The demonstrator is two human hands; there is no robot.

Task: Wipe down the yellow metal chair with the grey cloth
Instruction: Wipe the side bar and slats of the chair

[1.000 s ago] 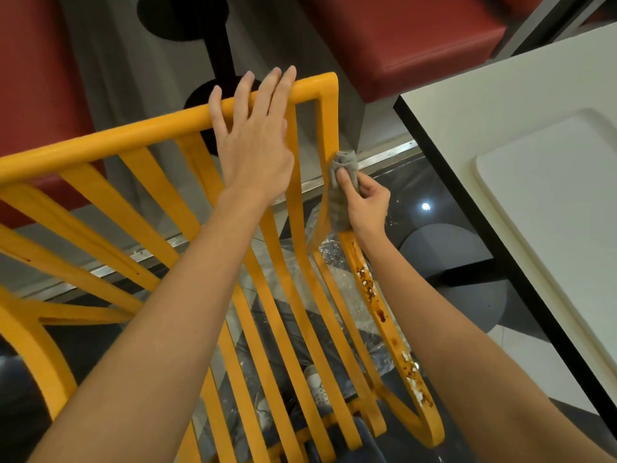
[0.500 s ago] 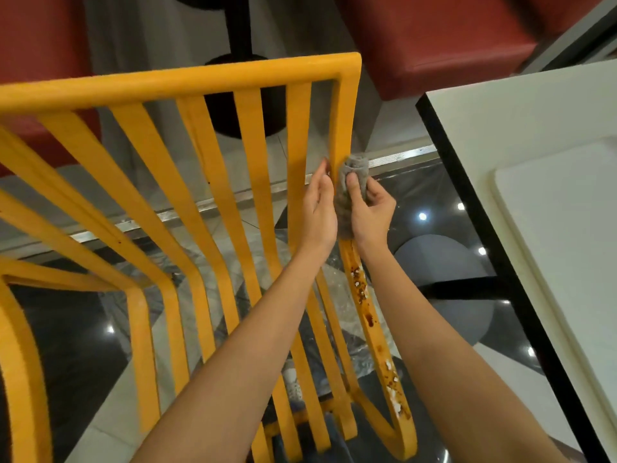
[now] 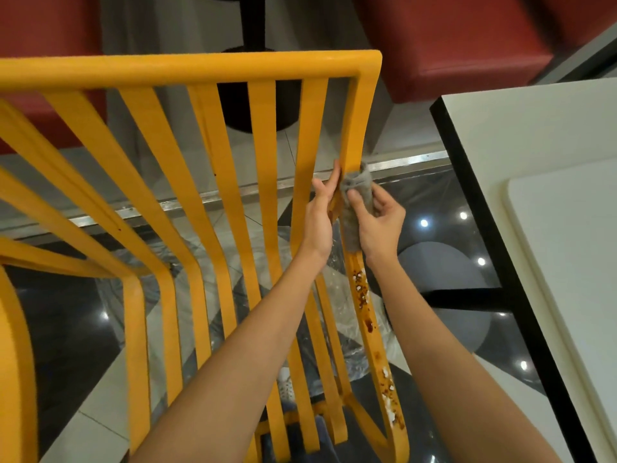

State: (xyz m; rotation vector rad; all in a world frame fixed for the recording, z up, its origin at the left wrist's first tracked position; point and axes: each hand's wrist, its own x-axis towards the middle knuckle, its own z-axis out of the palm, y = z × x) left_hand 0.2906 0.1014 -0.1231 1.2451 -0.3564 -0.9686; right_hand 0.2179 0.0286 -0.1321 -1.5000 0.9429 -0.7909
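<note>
While dirty, right hand (image 3: 380, 225) on cloth (image 3: 357, 202)

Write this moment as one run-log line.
right hand grips grey cloth on chair's right rail | left hand steadies rail | brown stains remain below

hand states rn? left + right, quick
Left hand: open, straight fingers resting against the yellow chair rail.
Right hand: closed on the grey cloth, pressing it onto the rail.

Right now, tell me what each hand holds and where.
Right hand grips the grey cloth mid-length against the chair; left hand holds nothing, fingers straight.
</note>
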